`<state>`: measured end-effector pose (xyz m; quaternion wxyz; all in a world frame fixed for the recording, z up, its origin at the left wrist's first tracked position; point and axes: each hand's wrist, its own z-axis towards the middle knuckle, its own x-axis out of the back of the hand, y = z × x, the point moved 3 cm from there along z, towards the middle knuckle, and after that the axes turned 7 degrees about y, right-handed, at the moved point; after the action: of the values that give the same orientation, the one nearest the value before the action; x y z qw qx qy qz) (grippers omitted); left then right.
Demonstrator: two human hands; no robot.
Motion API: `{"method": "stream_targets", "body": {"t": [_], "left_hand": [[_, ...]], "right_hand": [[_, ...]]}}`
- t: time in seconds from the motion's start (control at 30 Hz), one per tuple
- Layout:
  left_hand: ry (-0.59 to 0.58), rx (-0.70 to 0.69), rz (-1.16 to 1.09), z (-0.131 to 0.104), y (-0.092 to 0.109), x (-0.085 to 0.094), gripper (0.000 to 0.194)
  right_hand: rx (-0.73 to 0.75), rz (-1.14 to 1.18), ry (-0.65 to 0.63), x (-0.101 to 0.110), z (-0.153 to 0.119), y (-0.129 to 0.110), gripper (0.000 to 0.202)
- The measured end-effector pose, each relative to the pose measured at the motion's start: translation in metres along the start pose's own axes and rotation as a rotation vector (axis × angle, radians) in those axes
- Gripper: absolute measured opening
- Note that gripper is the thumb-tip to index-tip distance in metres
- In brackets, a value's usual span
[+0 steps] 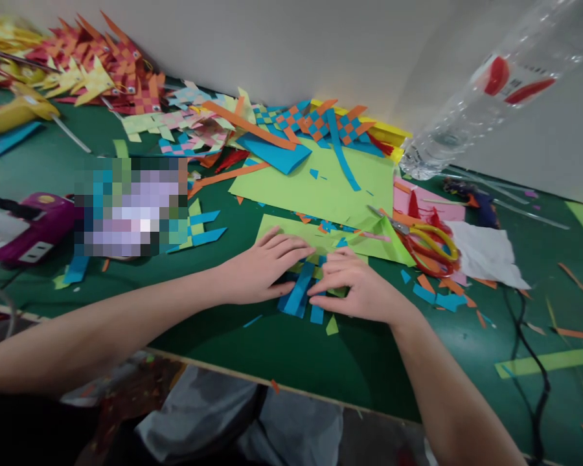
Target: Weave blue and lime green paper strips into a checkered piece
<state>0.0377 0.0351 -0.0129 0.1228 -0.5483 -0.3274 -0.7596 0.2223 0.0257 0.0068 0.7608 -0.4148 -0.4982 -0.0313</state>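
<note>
A small piece of blue paper strips (298,291) crossed with green paper lies on the table in front of me. My left hand (267,266) holds its left side, with the thumb low and the fingers curved over the top. On the other side, my right hand (359,285) has its fingers bent onto the right strips. The fingers partly cover where blue and green cross. Behind the hands lies a light green paper piece (276,226), strewn with blue and orange scraps. Scissors (430,243) with yellow and red handles rest right of it.
A large green sheet (315,171) lies behind, below blue-and-orange woven paper pieces (315,121). Red woven paper fish (121,61) are heaped back left, near a yellow glue gun (22,107). A purple power strip (43,226) stands left, a plastic bottle (480,97) right. A black cable (529,349) crosses the right side.
</note>
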Motion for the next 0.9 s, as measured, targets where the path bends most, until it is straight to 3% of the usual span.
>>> {"method": "stream_targets", "body": {"t": [0.17,0.27,0.43,0.67,0.9], "left_hand": [[0.027,0.028,0.017,0.0,-0.001,0.003,0.047],[0.071,0.032,0.026,0.0,0.0,0.005,0.044],[0.13,-0.035,0.078,-0.001,0.004,0.009,0.042],[0.169,-0.169,0.129,-0.001,0.003,0.009,0.017],[0.1,-0.189,0.112,0.0,0.0,0.003,0.018]], "right_hand": [[-0.092,-0.048,0.181,0.009,-0.001,0.008,0.023],[-0.155,-0.129,0.227,0.012,-0.001,0.013,0.028],[-0.187,-0.219,0.178,0.007,-0.002,0.018,0.044],[-0.146,-0.256,0.156,0.004,-0.001,0.017,0.037],[-0.157,-0.277,0.155,0.001,-0.001,0.017,0.039]]}}
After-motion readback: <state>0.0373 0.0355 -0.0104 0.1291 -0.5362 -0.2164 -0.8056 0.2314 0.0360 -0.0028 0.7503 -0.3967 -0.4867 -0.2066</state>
